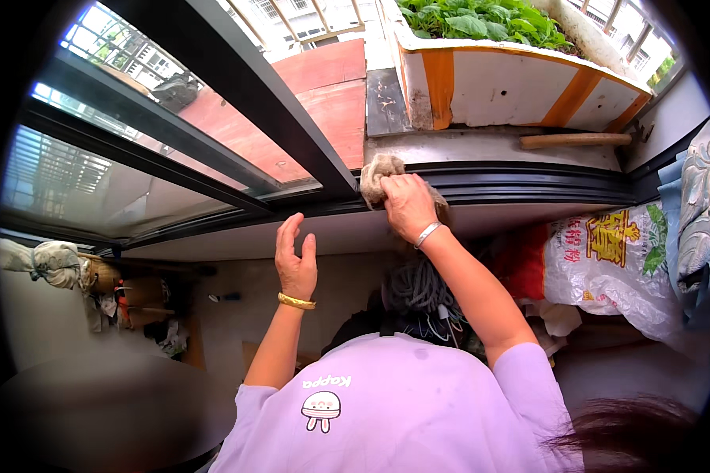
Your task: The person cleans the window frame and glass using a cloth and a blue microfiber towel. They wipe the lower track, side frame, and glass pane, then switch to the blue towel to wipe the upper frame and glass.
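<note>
My right hand (pixel 409 206) is closed over a brown-beige cleaning cloth (pixel 381 178), pressing it onto the dark sliding-window track (pixel 521 183) close to the edge of the window frame. Part of the bunched cloth sticks out past my fingers, and the rest is hidden under the palm. To the left, my left hand (pixel 296 258) is raised in front of the sill wall with its fingers stretched out and nothing in it. A gold bangle circles the left wrist and a silver one the right. The dark-framed sliding window panes (pixel 292 118) stand left of the cloth.
Beyond the track is a white planter box with orange stripes (pixel 505 87), full of green leafy plants. A wooden stick (pixel 574 140) lies before it, beside reddish boards (pixel 331 94). A printed plastic sack (pixel 599 268) stands right; bundled items (pixel 95 272) sit left.
</note>
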`<state>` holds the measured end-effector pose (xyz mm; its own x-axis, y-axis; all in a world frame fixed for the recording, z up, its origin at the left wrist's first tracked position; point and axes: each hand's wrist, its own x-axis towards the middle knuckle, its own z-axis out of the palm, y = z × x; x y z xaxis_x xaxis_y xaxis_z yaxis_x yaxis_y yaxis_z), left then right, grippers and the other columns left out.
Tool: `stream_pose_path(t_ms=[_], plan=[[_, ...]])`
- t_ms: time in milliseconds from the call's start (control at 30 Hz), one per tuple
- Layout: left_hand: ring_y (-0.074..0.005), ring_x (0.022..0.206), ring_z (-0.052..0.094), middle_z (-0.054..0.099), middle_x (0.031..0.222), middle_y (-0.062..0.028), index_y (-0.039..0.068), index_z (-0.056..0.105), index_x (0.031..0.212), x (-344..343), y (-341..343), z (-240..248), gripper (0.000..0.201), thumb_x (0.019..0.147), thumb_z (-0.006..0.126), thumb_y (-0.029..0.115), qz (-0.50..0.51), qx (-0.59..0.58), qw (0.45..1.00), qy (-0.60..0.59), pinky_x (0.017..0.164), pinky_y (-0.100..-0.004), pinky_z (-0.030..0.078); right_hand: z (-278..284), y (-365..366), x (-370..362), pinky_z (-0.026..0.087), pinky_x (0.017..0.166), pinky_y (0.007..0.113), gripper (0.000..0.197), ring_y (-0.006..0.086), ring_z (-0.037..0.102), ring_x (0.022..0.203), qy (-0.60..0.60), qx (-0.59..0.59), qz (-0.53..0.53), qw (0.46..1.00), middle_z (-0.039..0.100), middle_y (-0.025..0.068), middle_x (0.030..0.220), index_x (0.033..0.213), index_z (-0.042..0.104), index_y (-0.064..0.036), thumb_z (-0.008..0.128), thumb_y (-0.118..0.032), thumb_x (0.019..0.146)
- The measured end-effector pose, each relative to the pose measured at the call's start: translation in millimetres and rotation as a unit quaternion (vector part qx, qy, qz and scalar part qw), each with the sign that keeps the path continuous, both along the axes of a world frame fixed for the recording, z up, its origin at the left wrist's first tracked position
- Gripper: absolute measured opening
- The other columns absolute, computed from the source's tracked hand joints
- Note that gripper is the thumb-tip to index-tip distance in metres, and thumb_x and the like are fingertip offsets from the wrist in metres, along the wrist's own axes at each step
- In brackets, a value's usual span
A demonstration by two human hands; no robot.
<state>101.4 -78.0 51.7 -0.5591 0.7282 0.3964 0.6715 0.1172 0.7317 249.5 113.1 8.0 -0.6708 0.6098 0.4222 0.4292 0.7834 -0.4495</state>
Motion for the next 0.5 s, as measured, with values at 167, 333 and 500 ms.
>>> stream_pose_path(t_ms=[167,333,500], plan=[[-0.0205,0.12,0.052,0.052,0.13,-0.0126,-0.002,0.046,0.134,-14.4,42.7,13.2,0.046,0.089,0.057,0.001,-0.037,0.049,0.996,-0.059,0.101,-0.0329,0.042,26.6,-9.8,-2.3,0.049,0.074,0.024,0.023,0.0061,0.057,0.082,0.284,-0.49,0.115,0.816,0.066,0.0009,0.092,0.111,0.061,0.0007,0.057,-0.005,0.09],[-0.0288,0.112,0.055,0.052,0.121,-0.0181,-0.003,0.043,0.133,-8.4,56.0,16.1,0.051,0.085,0.057,0.001,-0.079,0.047,0.995,-0.033,0.096,-0.036,0.046,49.5,-64.4,15.7,0.051,0.082,0.029,0.03,0.0171,0.066,0.089,0.183,-0.373,0.125,0.901,0.068,0.0093,0.099,0.116,0.06,0.0,0.058,-0.003,0.085],[-0.0329,0.108,0.056,0.05,0.121,-0.021,-0.004,0.04,0.136,-8.6,56.0,12.6,0.057,0.082,0.055,-0.002,-0.09,0.034,0.995,0.027,0.093,-0.0367,0.048,31.7,-88.8,-15.1,0.05,0.076,0.04,0.035,0.0384,0.061,0.088,0.132,-0.215,0.076,0.965,0.062,0.0172,0.097,0.116,0.058,-0.004,0.061,-0.003,0.08]])
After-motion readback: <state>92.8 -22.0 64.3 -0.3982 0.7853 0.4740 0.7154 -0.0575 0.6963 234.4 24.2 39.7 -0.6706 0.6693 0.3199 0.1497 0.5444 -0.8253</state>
